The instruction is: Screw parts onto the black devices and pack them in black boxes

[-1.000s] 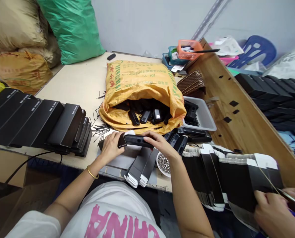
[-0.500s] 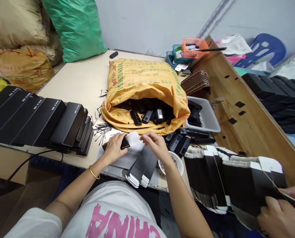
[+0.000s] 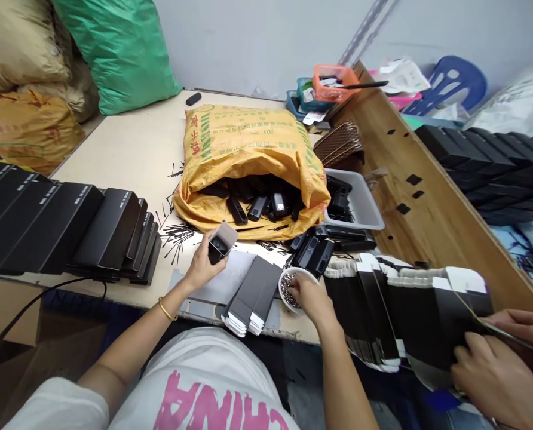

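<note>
Leaving the open black box [image 3: 226, 235] gripped by the left hand [image 3: 201, 264] alone, left of the bowl [image 3: 299, 270], the right hand [image 3: 312, 300] has moved into that bowl's metal pieces [image 3: 287, 288], its grasp too hidden to tell.

The small box [image 3: 214, 255] is black with a pale flap [image 3: 227, 233]; the bowl [image 3: 306, 273] is white, its metal bits [image 3: 287, 286] silvery. The sack [image 3: 253, 134] is yellow-orange, printed green and red. The tall bag [image 3: 123, 57] is green, the chair [image 3: 462, 83] blue, the bracelet [image 3: 165, 310] gold, the shirt [image 3: 213, 367] white with pink lettering [image 3: 223, 409].
</note>
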{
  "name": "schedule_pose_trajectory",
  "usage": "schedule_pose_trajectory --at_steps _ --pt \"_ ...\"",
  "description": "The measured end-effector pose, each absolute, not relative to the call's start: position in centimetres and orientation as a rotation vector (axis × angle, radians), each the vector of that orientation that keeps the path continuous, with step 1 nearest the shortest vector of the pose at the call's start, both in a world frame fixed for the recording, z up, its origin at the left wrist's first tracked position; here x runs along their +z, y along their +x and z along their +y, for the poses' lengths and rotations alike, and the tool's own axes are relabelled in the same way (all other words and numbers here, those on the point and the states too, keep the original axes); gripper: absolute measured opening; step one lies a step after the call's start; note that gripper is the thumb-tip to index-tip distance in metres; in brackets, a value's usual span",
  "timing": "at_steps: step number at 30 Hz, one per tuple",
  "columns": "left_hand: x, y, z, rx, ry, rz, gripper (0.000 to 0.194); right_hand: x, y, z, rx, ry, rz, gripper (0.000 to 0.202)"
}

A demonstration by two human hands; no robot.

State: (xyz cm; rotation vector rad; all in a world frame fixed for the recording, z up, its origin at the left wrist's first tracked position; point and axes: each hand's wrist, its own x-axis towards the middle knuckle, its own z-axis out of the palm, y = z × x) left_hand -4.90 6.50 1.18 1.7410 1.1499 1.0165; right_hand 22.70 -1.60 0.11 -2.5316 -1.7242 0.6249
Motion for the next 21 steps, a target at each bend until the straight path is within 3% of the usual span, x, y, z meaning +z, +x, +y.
schedule_pose_trajectory --at_steps 6,12,15,21 --pt "-0.7 -3.1 5.6 1.044 1.803 1.192 0.069 -1.5 23.7 -2.3 0.507 -2.391 -1.736 0.016" --pt "-0.2 -2.1 5.3 1.043 1.860 1.242 0.071 2.8 19.6 -0.4 0.595 -1.849 -1.345 0.020" --pt "-0.1 -1.7 5.1 1.036 1.858 1.271 0.070 5.2 15.6 1.1 0.582 -1.634 -1.435 0.020" --pt "-0.4 -1.9 5.4 1.073 1.821 1.311 0.070 4.7 17.9 0.8 0.304 -1.966 -1.635 0.013"
